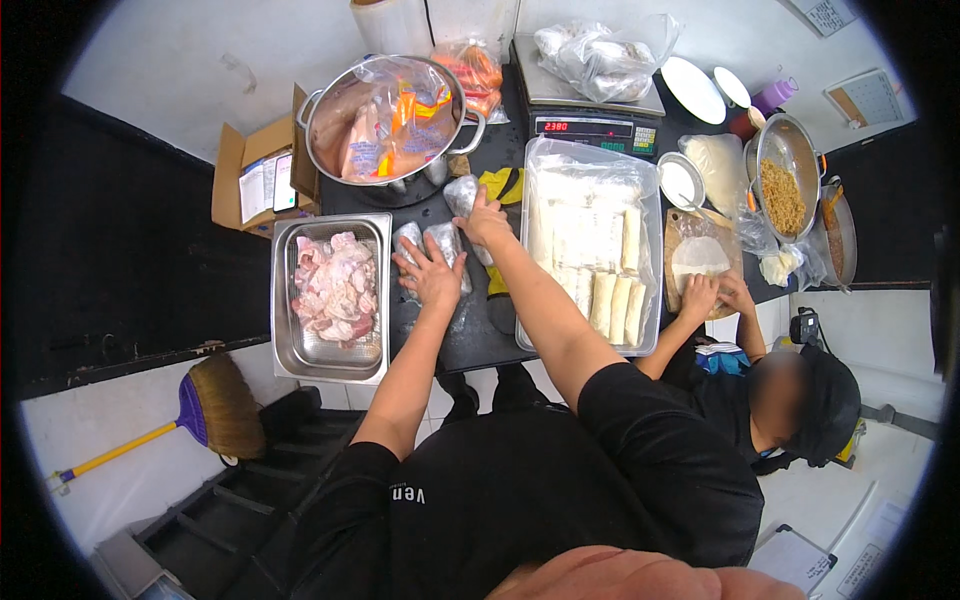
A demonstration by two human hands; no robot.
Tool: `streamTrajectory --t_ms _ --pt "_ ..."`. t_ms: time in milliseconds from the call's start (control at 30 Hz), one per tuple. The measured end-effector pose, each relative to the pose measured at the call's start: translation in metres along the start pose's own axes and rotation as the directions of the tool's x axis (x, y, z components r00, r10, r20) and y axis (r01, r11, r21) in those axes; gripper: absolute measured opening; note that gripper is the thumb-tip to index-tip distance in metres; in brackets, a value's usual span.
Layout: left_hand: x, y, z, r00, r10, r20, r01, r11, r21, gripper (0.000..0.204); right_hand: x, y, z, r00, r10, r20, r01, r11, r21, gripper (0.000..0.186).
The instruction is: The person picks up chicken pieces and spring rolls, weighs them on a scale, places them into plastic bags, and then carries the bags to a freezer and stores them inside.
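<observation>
My left hand (432, 277) lies with fingers spread over two silver-wrapped, rounded bundles (408, 234) on the black table (445, 350). My right hand (484, 222) grips another silver-wrapped bundle (462, 191) just behind them, beside yellow-and-black gloves (503, 185). Left of my hands sits a steel tray (281, 300) of raw, pinkish meat pieces (332, 285). A clear plastic container (650, 310) holding several pale rolls (602, 305) is by my right forearm. Behind, a large pot (326, 110) holds bagged meat (390, 130).
A digital scale (593, 133) carries bagged items (600, 62). Right, a co-worker (800, 405) has both hands on a wrapper at a wooden board (704, 228), near bowls (683, 182) and food pans (785, 200). A cardboard box (228, 185) is back left; a broom (215, 410) leans lower left.
</observation>
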State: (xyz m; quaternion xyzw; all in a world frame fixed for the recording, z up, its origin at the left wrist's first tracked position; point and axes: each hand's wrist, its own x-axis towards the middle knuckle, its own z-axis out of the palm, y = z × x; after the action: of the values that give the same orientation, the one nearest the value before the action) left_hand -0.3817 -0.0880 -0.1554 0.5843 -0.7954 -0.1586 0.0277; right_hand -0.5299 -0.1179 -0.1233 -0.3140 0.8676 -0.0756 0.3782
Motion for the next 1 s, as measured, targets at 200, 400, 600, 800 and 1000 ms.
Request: streamTrajectory --t_ms 200,400,600,800,1000 --pt "-0.001 0.0 0.001 1.0 0.009 -0.014 -0.009 1.0 -0.021 0.086 0.0 -0.002 0.0 0.999 0.034 0.01 -0.034 0.999 -0.04 0.1" --pt "0.001 -0.002 0.007 0.999 0.011 -0.033 -0.01 0.999 0.04 0.085 -0.005 -0.006 -0.003 0.999 0.043 0.018 -0.043 0.999 -0.019 0.098" --pt "0.0 -0.003 0.01 0.999 0.009 -0.047 -0.007 0.999 0.046 0.086 -0.012 -0.008 -0.006 0.998 0.062 0.03 -0.063 0.998 0.022 0.096" --pt "0.0 -0.003 0.01 0.997 0.03 -0.074 -0.025 0.997 0.068 0.086 -0.013 -0.01 -0.008 0.997 0.069 0.031 -0.068 0.997 -0.036 0.097" --pt "0.001 -0.007 0.014 0.998 0.033 -0.056 -0.029 0.998 0.064 0.086 -0.001 0.023 -0.116 0.717 -0.694 -0.062 0.694 0.704 0.154 0.054"
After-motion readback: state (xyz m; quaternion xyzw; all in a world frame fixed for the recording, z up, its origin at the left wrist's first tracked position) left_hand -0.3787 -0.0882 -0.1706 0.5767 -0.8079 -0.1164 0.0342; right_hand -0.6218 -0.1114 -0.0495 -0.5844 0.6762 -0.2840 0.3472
